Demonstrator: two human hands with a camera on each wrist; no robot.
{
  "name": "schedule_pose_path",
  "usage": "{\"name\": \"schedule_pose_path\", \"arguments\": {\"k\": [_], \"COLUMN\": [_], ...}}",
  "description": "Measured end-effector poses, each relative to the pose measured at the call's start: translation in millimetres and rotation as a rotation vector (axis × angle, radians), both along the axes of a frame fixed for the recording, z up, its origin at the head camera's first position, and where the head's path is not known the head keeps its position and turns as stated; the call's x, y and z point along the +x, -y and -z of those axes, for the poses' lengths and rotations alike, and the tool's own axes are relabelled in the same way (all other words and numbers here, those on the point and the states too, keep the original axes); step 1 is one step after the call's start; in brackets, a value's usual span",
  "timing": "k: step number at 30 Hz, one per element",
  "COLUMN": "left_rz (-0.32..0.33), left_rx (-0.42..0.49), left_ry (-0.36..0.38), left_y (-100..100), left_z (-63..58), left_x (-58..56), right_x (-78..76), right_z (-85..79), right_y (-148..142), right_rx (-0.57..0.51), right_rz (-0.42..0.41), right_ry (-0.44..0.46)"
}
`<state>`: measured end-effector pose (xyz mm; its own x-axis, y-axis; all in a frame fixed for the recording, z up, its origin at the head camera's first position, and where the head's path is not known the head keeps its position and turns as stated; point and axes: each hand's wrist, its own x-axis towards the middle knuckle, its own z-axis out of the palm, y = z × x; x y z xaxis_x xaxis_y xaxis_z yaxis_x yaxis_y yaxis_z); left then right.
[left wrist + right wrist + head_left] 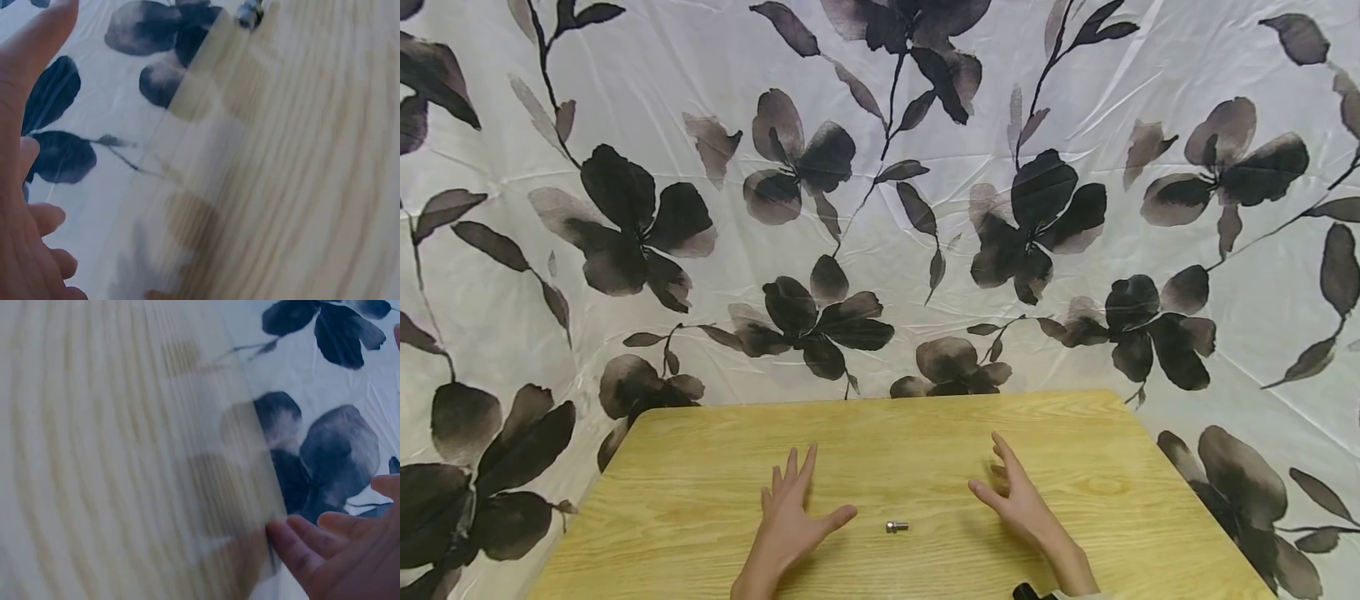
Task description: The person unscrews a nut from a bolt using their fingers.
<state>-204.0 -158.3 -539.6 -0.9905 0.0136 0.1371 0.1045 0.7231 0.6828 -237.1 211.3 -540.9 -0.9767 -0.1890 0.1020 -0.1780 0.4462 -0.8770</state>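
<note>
Hovering empty over the wooden table, the left hand spreads wide, thumb toward the bolt. The bolt lies sideways between both hands, touched by neither. Beyond it, the right hand hangs unclenched, holding nothing. Grasping seems not yet begun; the next move probably calls for a fingertip pinch.

The bolt is shiny metal, the tabletop glossy wood, the backdrop creased cloth
</note>
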Motion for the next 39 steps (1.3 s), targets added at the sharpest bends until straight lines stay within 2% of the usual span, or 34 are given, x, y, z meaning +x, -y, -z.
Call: {"name": "schedule_pose_path", "arguments": {"k": [3, 7, 12, 18, 22, 29, 39], "left_rz": [0.026, 0.058, 0.106, 0.133, 0.145, 0.216, 0.268], "left_rx": [0.058, 0.094, 0.126, 0.137, 0.163, 0.22, 0.189], "left_ry": [-0.01, -0.025, -0.04, -0.039, -0.031, -0.023, -0.004], "left_y": [-9.4, -17.2, -23.8, -31.5, -35.2, -36.2, -34.6], "left_z": [0.3, 3.8, 8.9, 12.8, 13.9, 12.8, 11.8], "left_x": [-0.7, 0.0, 0.5, 2.4, 3.4, 0.2, -0.7], "right_x": [1.6, 3.8, 5.9, 8.3, 10.5, 14.1, 21.3], "right_z": [0.7, 2.1, 3.9, 6.6, 8.7, 8.8, 8.5], "right_y": [5.4, 12.0, 21.7, 35.4, 41.2, 49.6, 63.8], "right_rx": [-0.071, -0.113, -0.105, -0.076, -0.108, -0.16, -0.189], "right_rz": [-0.016, -0.029, -0.055, -0.137, -0.169, -0.188, -0.277], "right_ry": [0.007, 0.019, 0.035, 0.043, 0.057, 0.084, 0.113]}}
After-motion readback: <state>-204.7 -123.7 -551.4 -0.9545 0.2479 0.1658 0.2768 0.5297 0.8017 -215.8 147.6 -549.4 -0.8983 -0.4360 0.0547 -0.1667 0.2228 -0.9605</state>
